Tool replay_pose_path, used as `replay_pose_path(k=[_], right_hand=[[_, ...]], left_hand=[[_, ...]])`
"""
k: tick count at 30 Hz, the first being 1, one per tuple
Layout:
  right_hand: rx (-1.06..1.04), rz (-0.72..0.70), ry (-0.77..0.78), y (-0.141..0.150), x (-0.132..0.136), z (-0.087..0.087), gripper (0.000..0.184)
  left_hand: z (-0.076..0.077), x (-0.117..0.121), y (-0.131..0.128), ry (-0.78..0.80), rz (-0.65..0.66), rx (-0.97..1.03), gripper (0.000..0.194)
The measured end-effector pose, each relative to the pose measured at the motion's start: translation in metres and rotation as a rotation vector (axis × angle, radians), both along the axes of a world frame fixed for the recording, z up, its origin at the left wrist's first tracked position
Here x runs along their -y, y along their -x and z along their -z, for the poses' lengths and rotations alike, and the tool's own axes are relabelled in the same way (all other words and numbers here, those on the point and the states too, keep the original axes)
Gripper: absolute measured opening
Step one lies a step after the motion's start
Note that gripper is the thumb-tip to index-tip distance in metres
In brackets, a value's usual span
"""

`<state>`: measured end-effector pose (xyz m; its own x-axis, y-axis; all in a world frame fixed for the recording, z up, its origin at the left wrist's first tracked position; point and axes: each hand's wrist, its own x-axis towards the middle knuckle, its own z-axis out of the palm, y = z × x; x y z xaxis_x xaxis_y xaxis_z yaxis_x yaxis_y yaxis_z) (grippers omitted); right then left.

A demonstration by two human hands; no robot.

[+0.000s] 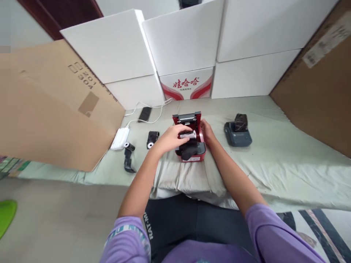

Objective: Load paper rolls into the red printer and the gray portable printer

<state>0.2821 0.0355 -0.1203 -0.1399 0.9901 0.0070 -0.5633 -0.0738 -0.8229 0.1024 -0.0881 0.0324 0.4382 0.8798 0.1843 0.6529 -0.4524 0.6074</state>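
"Looking at the left hand, what's it closed on?"

"A small roll, pinched between thumb and fingers just over the red printer. It's held crosswise, one round end to the right, perhaps to match the width of the bay."

"Why is the lid up?"

"Raised like that, it leaves the fingers room to get in from above."

"And the right hand?"

"Up against the printer's right side, near the lid, likely to steady it. Some fingers are hidden, so I can't tell whether it's gripping or only resting."

"That dark strip?"

"Draped loosely at the printer's front. I can't see where its upper end goes."

"And the rest?"

"Another roll lies well to the left on the sheet, the grey printer well to the right. Set apart like that, they leave both arms an open path."
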Motion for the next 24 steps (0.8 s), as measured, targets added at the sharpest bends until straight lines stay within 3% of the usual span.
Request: replay_pose_path(k=[3, 5, 8, 12, 15, 18, 21, 24], right_hand=[[-0.023, -0.007, -0.017, -0.001, -0.001, 0.000, 0.044], [-0.012, -0.004, -0.019, -0.001, 0.001, -0.002, 0.044], [0.035, 0.034, -0.014, 0.001, 0.004, -0.008, 0.045], [0.028, 0.051, -0.021, 0.003, 0.006, -0.013, 0.043], [0.017, 0.043, -0.024, 0.003, 0.005, -0.013, 0.042], [0.019, 0.043, -0.027, 0.001, 0.004, -0.010, 0.042], [0.012, 0.042, -0.038, 0.000, 0.003, -0.008, 0.042], [0.022, 0.050, -0.025, -0.001, 0.004, -0.008, 0.044]], left_hand=[[-0.005, 0.030, 0.043, -0.052, -0.216, 0.333, 0.037], [-0.007, 0.041, 0.080, -0.069, -0.440, 0.377, 0.039], [-0.002, 0.036, 0.139, -0.080, -0.695, 0.292, 0.040], [0.022, 0.015, 0.192, 0.022, -0.789, 0.003, 0.040], [0.046, 0.008, 0.200, 0.067, -0.793, -0.070, 0.038], [0.064, 0.009, 0.195, 0.013, -0.792, -0.096, 0.030], [0.065, 0.013, 0.189, -0.065, -0.860, -0.195, 0.032], [0.054, 0.020, 0.183, -0.104, -0.897, -0.242, 0.046]])
